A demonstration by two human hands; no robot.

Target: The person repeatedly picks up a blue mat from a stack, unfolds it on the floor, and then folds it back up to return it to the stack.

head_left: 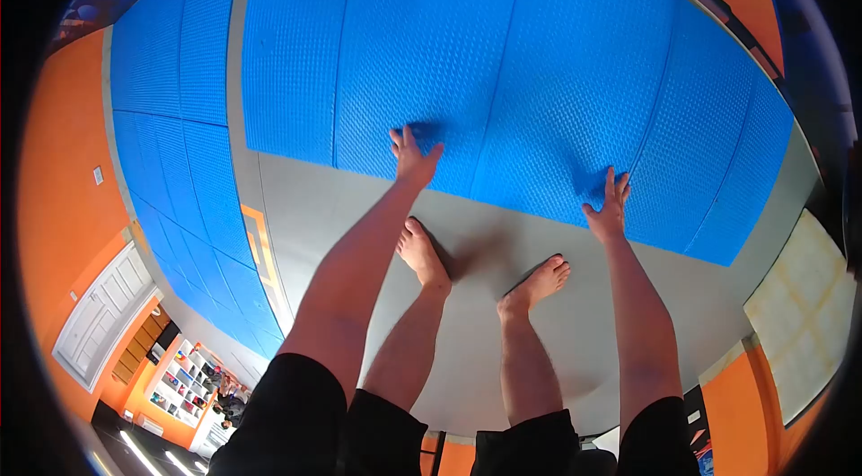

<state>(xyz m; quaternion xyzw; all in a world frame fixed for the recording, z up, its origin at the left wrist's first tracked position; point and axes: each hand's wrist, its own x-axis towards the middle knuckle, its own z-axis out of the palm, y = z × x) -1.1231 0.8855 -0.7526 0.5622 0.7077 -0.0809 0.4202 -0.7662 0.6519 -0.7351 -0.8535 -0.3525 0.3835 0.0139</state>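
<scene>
A textured blue mat (431,54) with several seams lies across the grey floor (359,198). Over its near edge, left of centre, is my left hand (415,155), fingers apart and nothing held. My right hand (611,205) is spread near the same edge, farther right, also holding nothing. Each hand casts a shadow on the mat; whether the fingertips touch it I cannot tell. My bare feet, the left (420,251) and the right (541,283), stand on the grey floor between my arms.
More blue matting (171,171) runs along the left beside an orange wall (72,162) with a white door (103,314). Shelves (184,384) and people (231,406) are at the lower left. A pale panel (804,314) stands at the right.
</scene>
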